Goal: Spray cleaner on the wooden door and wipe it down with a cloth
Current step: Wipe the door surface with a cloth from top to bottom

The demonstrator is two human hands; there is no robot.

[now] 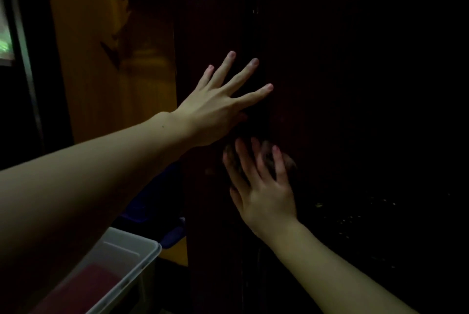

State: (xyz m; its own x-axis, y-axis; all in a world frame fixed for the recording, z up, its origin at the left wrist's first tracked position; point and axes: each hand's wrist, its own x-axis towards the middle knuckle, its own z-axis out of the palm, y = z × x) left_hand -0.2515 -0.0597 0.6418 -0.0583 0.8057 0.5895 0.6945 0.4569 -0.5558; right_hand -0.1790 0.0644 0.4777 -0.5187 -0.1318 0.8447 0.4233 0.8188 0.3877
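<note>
Left hand point(215, 108) splayed flat on dark door point(355, 85), right hand point(261, 181) pressing cloth point(289, 161)

We faced the wooden door point(330, 85), which filled the right and middle of the scene. Our left hand point(218, 108) lay spread against it, above our right hand point(264, 186), which pressed the cloth point(284, 161) to the door. A wall point(101, 72) stood left of the door. A plastic bin point(121, 263) sat near us, lower left.
</note>
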